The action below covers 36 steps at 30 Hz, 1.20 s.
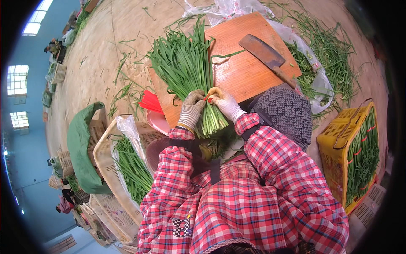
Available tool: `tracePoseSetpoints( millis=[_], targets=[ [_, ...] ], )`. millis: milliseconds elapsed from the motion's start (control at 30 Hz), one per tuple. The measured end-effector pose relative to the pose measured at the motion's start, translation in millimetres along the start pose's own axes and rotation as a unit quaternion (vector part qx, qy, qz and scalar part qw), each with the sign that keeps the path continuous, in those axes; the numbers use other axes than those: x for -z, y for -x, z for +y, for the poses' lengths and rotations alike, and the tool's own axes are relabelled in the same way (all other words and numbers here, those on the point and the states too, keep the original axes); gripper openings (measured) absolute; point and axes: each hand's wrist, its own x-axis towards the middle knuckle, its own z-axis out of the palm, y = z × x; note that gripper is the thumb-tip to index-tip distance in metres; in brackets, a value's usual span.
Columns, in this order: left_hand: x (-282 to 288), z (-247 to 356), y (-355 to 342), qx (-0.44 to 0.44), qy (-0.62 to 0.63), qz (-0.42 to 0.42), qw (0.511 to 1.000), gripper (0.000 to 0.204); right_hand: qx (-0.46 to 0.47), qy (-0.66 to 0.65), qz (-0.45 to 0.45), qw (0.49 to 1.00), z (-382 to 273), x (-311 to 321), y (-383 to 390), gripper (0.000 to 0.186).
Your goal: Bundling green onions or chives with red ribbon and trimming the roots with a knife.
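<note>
A large bunch of garlic chives [179, 63] lies over the left part of an orange-brown board [241, 84], its leaves fanned away from me and its pale cut stems toward me. My left hand [192, 109], in a striped knit glove, is closed around the bunch's left side near the stems. At the right side, my right hand [225, 103], in a white glove with yellowish fingertips, pinches a red tie [207, 98] against the bunch. How far the tie goes round is hidden. On the board's right half rests a cleaver [262, 51], its handle toward me, apart from both hands.
Red strips [151, 101] sit in a pink container left of the board. A pale crate [103, 144] with loose chives stands at my left. To the right is a yellow crate [334, 131] of tied bunches. Trimmings [330, 55] and plastic sheeting [319, 80] lie beyond the board.
</note>
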Motion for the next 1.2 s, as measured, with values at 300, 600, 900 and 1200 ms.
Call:
tracePoseSetpoints(
  millis=[300, 600, 900, 1200],
  targets=[
    [-2.9, 1.0, -3.2, -0.059, -0.092, 0.018, 0.994, 0.011, 0.058, 0.079, 0.09, 0.991, 0.4, -15.6, 0.4, 0.008],
    [-6.6, 92.8, 7.2, 0.105, -0.493, -0.005, 0.864, 0.045, -0.019, -0.048, 0.064, 0.997, 12.9, -5.4, -15.4, 0.011],
    [-4.0, 70.3, 0.2, 0.026, -0.373, -0.036, 0.927, 0.024, -0.019, -0.09, 0.055, 0.994, 9.1, -7.0, -12.5, 0.012],
    [16.7, 5.6, 11.2, 0.16, 0.078, 0.02, 0.984, 0.016, 0.021, 0.223, 0.004, 0.974, -23.5, -7.4, -9.1, 0.023]
  ],
)
